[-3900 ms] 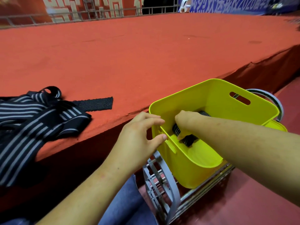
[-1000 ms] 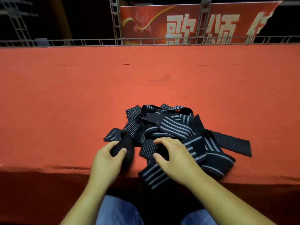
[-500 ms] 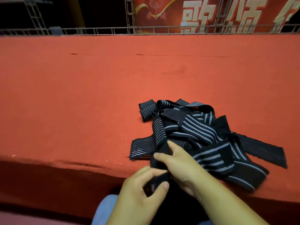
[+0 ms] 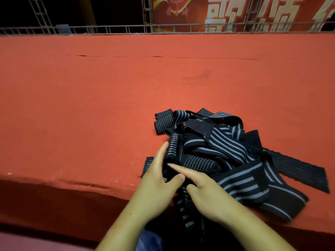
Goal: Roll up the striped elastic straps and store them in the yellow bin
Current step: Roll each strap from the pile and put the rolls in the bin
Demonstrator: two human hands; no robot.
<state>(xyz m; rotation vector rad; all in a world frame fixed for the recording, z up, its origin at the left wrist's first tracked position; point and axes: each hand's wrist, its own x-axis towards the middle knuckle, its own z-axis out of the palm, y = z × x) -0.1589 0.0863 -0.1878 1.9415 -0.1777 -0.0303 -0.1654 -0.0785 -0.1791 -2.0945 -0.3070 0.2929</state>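
straps (image 4: 226, 147) in a tangled striped pile at lower right of frame, on the red carpeted platform (image 4: 90, 105) near its front edge. one strap (image 4: 184, 209) runs from the pile down over the edge between both hands, its tail hanging into the dark below. left hand (image 4: 159, 180) has fingers laid along the strap's left side and thumb hooked over it, so it looks like a loose pinch on that strap. right hand (image 4: 204, 192) presses index finger across the same strap, thumb beneath it; grip looks partial, cannot tell if fully closed. yellow bin not in frame. probable step: freeing one strap to start a roll. risks: strap is crossed under others, so pulling could drag the whole pile off the edge; the hanging tail could twist and give a crooked, loose roll; elastic may spring open if the pinch slackens.
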